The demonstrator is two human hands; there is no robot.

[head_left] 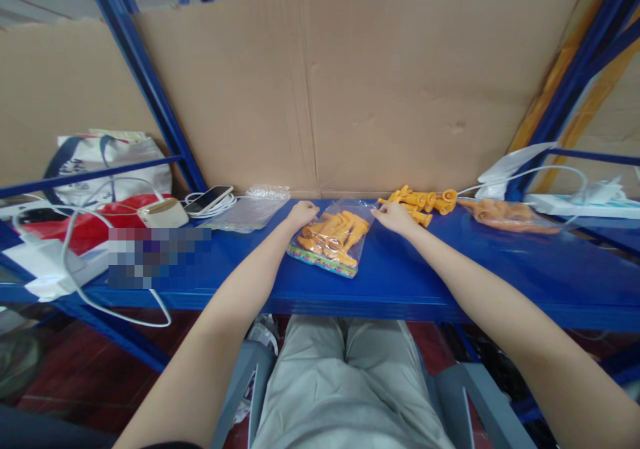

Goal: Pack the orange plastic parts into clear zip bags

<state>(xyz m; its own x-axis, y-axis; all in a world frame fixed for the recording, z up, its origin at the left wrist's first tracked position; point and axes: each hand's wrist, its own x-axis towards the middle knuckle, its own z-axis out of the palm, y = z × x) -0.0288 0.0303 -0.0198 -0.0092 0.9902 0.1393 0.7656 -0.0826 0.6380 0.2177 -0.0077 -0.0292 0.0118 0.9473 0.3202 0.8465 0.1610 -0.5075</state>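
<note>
A clear plastic bag [361,241] lies on the blue shelf in front of me, filled with several orange, hollow, horn-shaped pieces [333,230]. A colourful printed strip [323,260] runs along its near edge. At the far left corner of the bag, my left hand [302,214] is closed, its fingertips pinching the film. My right hand [393,217] pinches the far right corner. Just behind the right hand is a loose pile of the same orange pieces [440,200], partly hidden by it.
Another filled clear bag [510,216] lies to the right. Flat empty plastic bags [250,210] and a phone [210,200] with a white cable are on the left. Farther left are a red bag [120,212], a white charger [163,213] and a tote bag [110,162]. Cardboard [400,89] stands behind.
</note>
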